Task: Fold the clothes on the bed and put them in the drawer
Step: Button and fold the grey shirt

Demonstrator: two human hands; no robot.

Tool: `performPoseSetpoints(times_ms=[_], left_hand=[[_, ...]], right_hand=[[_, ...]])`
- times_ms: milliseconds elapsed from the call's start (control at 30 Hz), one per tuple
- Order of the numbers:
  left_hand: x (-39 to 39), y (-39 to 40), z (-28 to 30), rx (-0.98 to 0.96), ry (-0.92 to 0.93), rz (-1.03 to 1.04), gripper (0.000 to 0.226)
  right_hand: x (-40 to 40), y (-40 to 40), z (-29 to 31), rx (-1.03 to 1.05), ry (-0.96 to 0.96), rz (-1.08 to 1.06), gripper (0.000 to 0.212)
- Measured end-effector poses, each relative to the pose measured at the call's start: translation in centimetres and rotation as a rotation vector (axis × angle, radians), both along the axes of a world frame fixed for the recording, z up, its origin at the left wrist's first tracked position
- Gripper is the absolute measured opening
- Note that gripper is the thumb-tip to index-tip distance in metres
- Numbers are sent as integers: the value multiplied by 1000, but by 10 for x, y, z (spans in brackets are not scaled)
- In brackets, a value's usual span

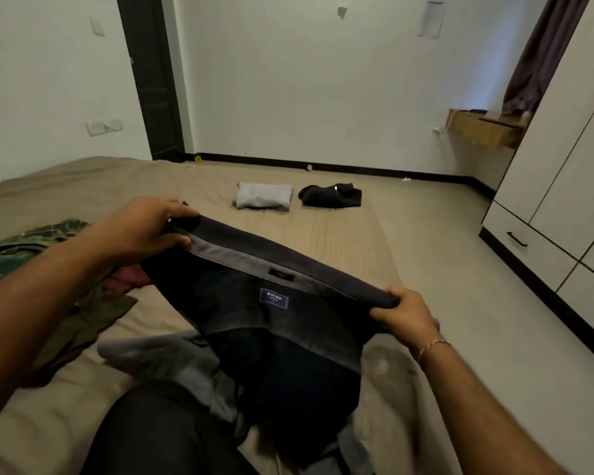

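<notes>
A dark navy garment (288,344) with a grey inner waistband and a blue label hangs stretched between my hands above the bed (350,241). My left hand (148,224) grips the waistband's left end. Its right end is held by my right hand (405,313). The lower part of the garment droops onto my lap. Farther up the bed lie a folded grey garment (263,196) and a folded black one (331,195), side by side. A white wardrobe at the right has a low drawer (525,245) with a dark handle, closed.
Unfolded clothes lie at the left: a green patterned piece (24,248), a maroon piece (131,275) and an olive one (93,313). A grey garment (158,358) lies under the navy one. A wooden wall shelf (484,126) and a dark door (151,80) stand beyond.
</notes>
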State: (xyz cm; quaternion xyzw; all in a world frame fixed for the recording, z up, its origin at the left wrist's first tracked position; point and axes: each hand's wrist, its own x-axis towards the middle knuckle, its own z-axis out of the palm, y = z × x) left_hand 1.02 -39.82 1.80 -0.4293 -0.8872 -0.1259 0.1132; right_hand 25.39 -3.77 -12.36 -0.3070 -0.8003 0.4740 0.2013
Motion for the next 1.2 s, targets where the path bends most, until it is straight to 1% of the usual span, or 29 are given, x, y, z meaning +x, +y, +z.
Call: performPoseSetpoints(times_ms=[33, 67, 100, 133, 167, 200, 267, 300, 367, 400, 433, 500, 567, 600, 667, 733, 833, 867, 933, 1000, 1067, 1100, 1133, 1167, 1200], left_hand=[[-6, -2, -6, 4, 48, 49, 48], [-11, -5, -11, 5, 90, 96, 46], [-16, -8, -15, 14, 128, 130, 42], [-19, -10, -18, 27, 156, 151, 37], [-22, -11, -20, 45, 175, 170, 32], [-25, -13, -19, 77, 193, 191, 27], [-29, -17, -13, 150, 219, 226, 20], [-30, -19, -8, 195, 225, 241, 18], [-32, -21, 4, 265, 232, 243, 16], [-32, -22, 13, 290, 253, 232, 16], [-31, -21, 20, 298, 270, 222, 17], [-26, -20, 45, 298, 305, 209, 17], [-23, -17, 81, 377, 368, 195, 15], [-22, -14, 101, 429, 389, 185, 14], [-16, -5, 150, 548, 360, 168, 15], [-10, 3, 195, 645, 270, 182, 17], [0, 12, 246, 820, 147, 168, 17], [4, 14, 261, 874, 129, 157, 17], [15, 17, 289, 933, 171, 146, 19], [31, 19, 318, 882, 267, 145, 23], [46, 22, 346, 828, 372, 125, 24], [55, 23, 357, 829, 396, 107, 24], [63, 22, 369, 844, 414, 76, 23], [68, 20, 377, 867, 419, 31, 21], [74, 15, 384, 911, 402, -37, 17]], right_hand=[[0, -4, -6, -293, 176, -33, 22], [-1, -10, -11, -526, 320, -28, 30], [-2, -15, -13, -653, 417, 15, 38], [-3, -18, -12, -700, 481, 96, 44], [-5, -23, -9, -703, 504, 182, 49], [-10, -25, -2, -665, 484, 255, 51], [-19, -30, 17, -562, 379, 324, 51], [-24, -32, 29, -482, 329, 337, 46], [-33, -34, 46, -342, 231, 355, 25], [-38, -33, 58, -232, 185, 346, 19], [-42, -30, 68, -103, 126, 317, 19], [-52, -22, 102, 200, 55, 202, 13], [-59, -10, 153, 410, 116, 56, 6], [-62, -1, 180, 456, 182, -10, 5], [-61, 14, 244, 518, 324, -96, 3], [-53, 23, 306, 553, 409, -133, 10], [-28, 22, 382, 530, 496, -178, 22], [-20, 24, 402, 504, 554, -206, 27], [0, 30, 435, 463, 659, -281, 36], [18, 35, 464, 408, 728, -282, 30], [33, 37, 492, 368, 802, -269, 14], [40, 34, 502, 351, 855, -271, 8], [47, 31, 513, 336, 934, -276, 6], [55, 27, 518, 291, 1011, -235, 5], [68, 24, 521, 218, 1073, -116, 5]])
